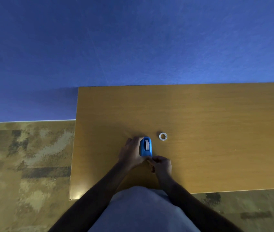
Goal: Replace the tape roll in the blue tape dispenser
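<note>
Blue tape dispenser (pixel 146 147) — on tabletop (pixel 216 131), roll seated; left hand (pixel 131 154) grips its side, right hand (pixel 161 165) pinches at its near end. Spare ring (pixel 163 136) just beyond-right. Step: likely threading tape to cutter — next needs a steady pull.

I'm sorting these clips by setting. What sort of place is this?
Probably a plain room in a home or office, though I can't tell which: a wooden table stands against a blue wall on patchy brown flooring, with only a blue tape dispenser and a loose tape ring on it.
</note>
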{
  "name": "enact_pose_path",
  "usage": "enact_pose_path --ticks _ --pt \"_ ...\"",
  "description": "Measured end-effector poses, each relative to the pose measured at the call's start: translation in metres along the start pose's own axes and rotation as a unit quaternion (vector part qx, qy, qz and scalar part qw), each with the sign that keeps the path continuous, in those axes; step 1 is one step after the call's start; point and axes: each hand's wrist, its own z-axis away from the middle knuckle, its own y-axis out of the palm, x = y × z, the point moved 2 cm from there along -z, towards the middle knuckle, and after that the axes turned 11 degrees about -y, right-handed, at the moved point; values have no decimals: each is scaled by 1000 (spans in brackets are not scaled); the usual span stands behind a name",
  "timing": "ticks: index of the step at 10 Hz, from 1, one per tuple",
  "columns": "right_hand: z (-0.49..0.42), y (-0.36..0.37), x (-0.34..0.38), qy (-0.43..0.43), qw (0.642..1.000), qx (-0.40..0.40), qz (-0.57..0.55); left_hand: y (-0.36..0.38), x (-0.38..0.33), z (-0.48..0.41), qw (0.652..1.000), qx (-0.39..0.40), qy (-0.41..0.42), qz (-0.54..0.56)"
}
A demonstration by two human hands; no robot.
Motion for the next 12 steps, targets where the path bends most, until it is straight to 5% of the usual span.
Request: enact_pose_path --ticks 5,10,12 --pt "-5 -23 7 -143 971 84 172 14 6 8 945 -116 120 -282" --pt "6 -41 -8 -171 956 121 203 18 13 31 980 -26 17 -199" --pt "12 -48 16 -170 957 32 233 -4 18 47 984 -114 81 -111"
